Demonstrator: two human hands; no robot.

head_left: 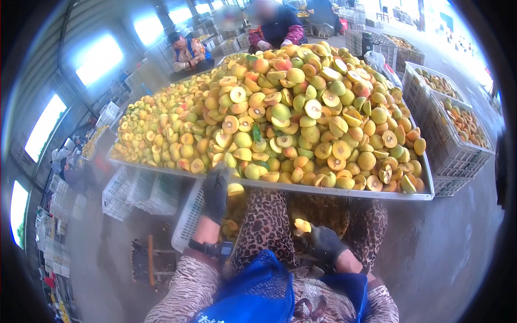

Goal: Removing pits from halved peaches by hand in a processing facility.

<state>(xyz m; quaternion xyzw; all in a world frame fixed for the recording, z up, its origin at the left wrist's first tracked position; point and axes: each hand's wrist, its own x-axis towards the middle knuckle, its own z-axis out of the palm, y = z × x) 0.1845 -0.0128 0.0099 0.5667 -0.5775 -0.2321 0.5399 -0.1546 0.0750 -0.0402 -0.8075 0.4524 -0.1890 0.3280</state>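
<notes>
A large heap of halved, yellow-green stone fruit (282,121), probably peaches or apricots, fills a metal-edged tray table (323,191). My left hand (216,191), in a dark glove, reaches up to the tray's near edge; a fruit half (235,189) lies close beside its fingers, and I cannot tell whether they grip anything. Lower down, between my knees, my right hand (325,242), also dark-gloved, holds a pale yellow piece of fruit (302,225). Below my left hand stands a white plastic crate (190,220), with fruit near it. Blur hides my fingertips.
White crates of fruit (452,141) are stacked right of the tray. Empty-looking crates (139,189) stand under its left end. A small wooden-edged stool or rack (151,260) is on the floor. Several people sit beyond the heap, one co-worker (190,54) at far left.
</notes>
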